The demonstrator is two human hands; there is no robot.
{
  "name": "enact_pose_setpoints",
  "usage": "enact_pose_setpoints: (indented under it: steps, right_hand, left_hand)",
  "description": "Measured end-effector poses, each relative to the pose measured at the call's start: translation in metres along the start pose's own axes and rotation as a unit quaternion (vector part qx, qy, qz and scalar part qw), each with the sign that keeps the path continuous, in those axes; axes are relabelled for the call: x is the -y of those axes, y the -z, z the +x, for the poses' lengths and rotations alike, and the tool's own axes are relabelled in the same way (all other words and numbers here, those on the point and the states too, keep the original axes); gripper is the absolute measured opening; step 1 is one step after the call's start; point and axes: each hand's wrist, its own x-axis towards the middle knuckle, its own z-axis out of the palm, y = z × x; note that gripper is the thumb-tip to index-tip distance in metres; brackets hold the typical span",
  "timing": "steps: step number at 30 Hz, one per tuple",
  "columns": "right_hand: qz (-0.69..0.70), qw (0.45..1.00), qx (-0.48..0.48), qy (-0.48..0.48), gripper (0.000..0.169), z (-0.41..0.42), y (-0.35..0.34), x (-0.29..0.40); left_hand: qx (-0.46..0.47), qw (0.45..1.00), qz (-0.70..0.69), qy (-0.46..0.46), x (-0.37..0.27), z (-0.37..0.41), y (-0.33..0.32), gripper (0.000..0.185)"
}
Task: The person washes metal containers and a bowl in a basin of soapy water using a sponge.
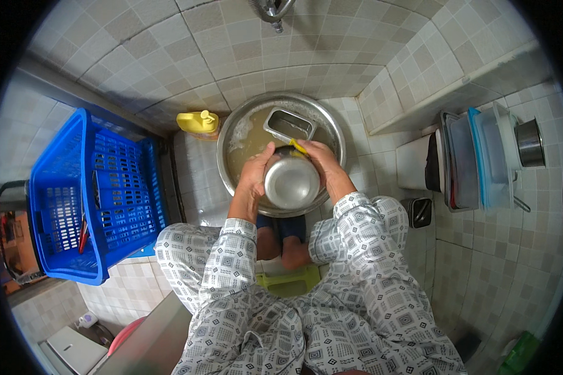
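A round stainless-steel bowl (292,183) is tilted with its base towards me over the near side of a wide metal basin (224,161). My left hand (254,171) grips the bowl's left side, thumb towards its far edge. At the far right edge of the bowl, my right hand (325,163) holds a yellow scrubbing pad (298,146), mostly covered by the fingers. Murky, slightly foamy water (246,143) fills part of the basin. A rectangular steel container (290,123) rests in that water beyond the bowl.
A yellow pump bottle (197,123) stands left of the basin. Farther left is a large blue plastic basket (94,197) with a red-handled utensil inside. Trays and lids (478,159) stand upright at right, near a steel pot (529,143). A hose fitting (274,21) hangs on the tiled wall.
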Motion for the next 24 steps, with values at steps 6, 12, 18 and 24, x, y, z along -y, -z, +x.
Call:
enact_pose_setpoints:
  steps: [6,12,18,24]
  right_hand:
    - [0.187,0.974,-0.094,0.088,0.042,-0.004,-0.039,-0.028]
    - [0.024,0.992,-0.102,0.076,0.049,-0.009,-0.027,-0.009]
    - [-0.009,0.994,-0.106,0.037,0.053,0.002,-0.011,-0.005]
    - [0.132,0.969,-0.191,0.08,0.043,0.011,-0.033,-0.044]
  left_hand:
    - [-0.037,0.954,-0.244,-0.169,0.012,-0.006,-0.038,0.056]
    - [-0.029,0.97,-0.219,-0.101,0.004,-0.016,-0.032,0.052]
    - [0.024,0.99,-0.134,-0.04,-0.01,0.001,-0.003,0.043]
    - [-0.175,0.927,-0.304,-0.136,0.006,-0.031,-0.085,0.055]
